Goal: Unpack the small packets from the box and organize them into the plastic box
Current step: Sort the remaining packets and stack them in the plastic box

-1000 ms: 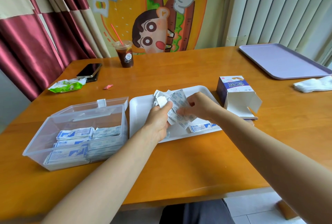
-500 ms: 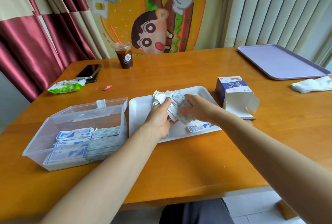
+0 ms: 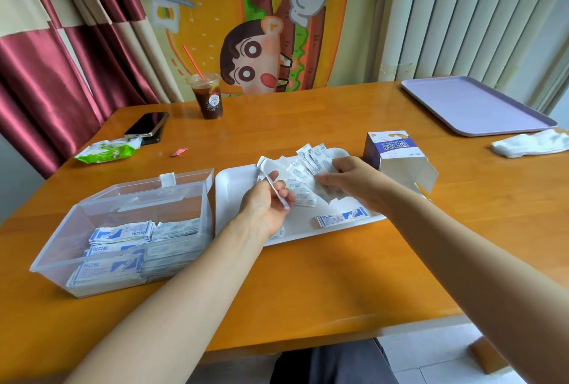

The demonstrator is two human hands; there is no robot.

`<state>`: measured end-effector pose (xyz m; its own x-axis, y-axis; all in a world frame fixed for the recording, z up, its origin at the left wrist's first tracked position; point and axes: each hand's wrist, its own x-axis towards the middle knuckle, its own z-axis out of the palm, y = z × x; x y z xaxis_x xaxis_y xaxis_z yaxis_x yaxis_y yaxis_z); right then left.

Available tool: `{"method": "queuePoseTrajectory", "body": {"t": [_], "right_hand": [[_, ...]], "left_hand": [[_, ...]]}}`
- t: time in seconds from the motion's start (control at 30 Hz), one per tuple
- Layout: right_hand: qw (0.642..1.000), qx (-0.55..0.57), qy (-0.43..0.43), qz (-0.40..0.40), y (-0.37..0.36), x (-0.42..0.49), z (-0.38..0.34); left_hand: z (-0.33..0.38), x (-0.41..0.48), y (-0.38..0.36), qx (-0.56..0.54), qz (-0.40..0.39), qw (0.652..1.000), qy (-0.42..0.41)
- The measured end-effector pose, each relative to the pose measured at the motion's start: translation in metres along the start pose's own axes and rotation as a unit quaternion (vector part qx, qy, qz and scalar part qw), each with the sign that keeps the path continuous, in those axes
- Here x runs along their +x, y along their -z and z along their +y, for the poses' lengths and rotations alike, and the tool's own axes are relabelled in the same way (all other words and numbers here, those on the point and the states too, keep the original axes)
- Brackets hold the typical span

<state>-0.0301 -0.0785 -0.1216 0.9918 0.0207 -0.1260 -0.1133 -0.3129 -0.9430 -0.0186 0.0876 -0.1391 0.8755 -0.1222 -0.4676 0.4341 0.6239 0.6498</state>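
Over the white tray (image 3: 234, 186), my left hand (image 3: 264, 208) pinches one small packet (image 3: 277, 196) edge-on between thumb and fingers. My right hand (image 3: 354, 180) holds a fanned bunch of small white packets (image 3: 311, 165) just right of it. A loose packet (image 3: 341, 218) lies on the tray's near edge, and another peeks out under my left wrist. The clear plastic box (image 3: 123, 229) at the left stands open, with stacked blue-and-white packets (image 3: 123, 234) inside. The opened cardboard box (image 3: 397, 155) lies on its side right of the tray.
An iced drink cup (image 3: 207, 97), a phone (image 3: 147, 125), a green wrapper (image 3: 106, 152) and a small red scrap (image 3: 179, 152) sit at the back left. A lilac tray (image 3: 474, 106) and a white cloth (image 3: 529, 145) are at the back right.
My hands have drawn apart. The bunch that both hands held together is now fanned out in my right hand, and my left hand has come away with a single packet.
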Motion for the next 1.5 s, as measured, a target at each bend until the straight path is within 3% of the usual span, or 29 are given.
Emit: {"method": "queuePoseTrajectory", "body": {"t": [0.1,0.2,0.37,0.47,0.63,0.73,0.8,0.93,1.03,1.1,1.2,1.33,1.5], "right_hand": [[0.999,0.029,-0.004,-0.012,0.000,0.000,0.001],[0.999,0.045,-0.007,-0.022,0.003,-0.001,0.001],[0.994,0.105,-0.022,-0.034,0.011,-0.002,-0.001],[0.994,0.103,-0.032,-0.029,0.019,-0.005,0.001],[0.995,0.075,-0.051,-0.037,0.033,-0.013,0.007],[0.999,-0.007,-0.034,-0.032,0.040,-0.014,0.010],[0.991,-0.134,-0.006,-0.014,0.046,-0.013,0.008],[0.941,-0.336,0.010,-0.042,0.048,-0.019,-0.003],[0.922,-0.381,0.009,-0.072,0.040,-0.020,-0.001],[0.929,-0.368,0.030,-0.033,0.040,-0.016,-0.002],[0.925,-0.369,0.085,0.020,0.043,-0.010,-0.004],[0.914,-0.376,0.150,0.027,0.035,-0.001,-0.005],[0.911,-0.374,0.175,0.014,0.023,0.010,0.010]], "left_hand": [[-0.001,-0.003,0.001,-0.057,-0.078,0.995,0.015],[0.003,-0.007,0.001,-0.036,-0.136,0.990,0.020],[-0.005,-0.009,-0.010,0.082,-0.053,0.995,-0.033],[-0.015,-0.007,-0.016,0.203,-0.034,0.973,-0.102],[-0.030,-0.008,-0.030,0.203,-0.103,0.968,-0.109],[-0.036,-0.012,-0.031,0.235,-0.119,0.960,-0.093],[-0.032,-0.014,-0.026,0.334,-0.117,0.927,-0.120],[-0.024,-0.008,-0.009,0.529,-0.078,0.823,-0.192],[-0.023,-0.005,-0.002,0.660,-0.088,0.724,-0.180],[-0.022,-0.009,-0.003,0.693,-0.091,0.697,-0.163],[-0.013,-0.011,-0.004,0.672,-0.051,0.713,-0.194],[-0.005,-0.007,-0.005,0.615,-0.039,0.752,-0.234],[-0.012,0.006,-0.004,0.634,-0.023,0.740,-0.224]]}}
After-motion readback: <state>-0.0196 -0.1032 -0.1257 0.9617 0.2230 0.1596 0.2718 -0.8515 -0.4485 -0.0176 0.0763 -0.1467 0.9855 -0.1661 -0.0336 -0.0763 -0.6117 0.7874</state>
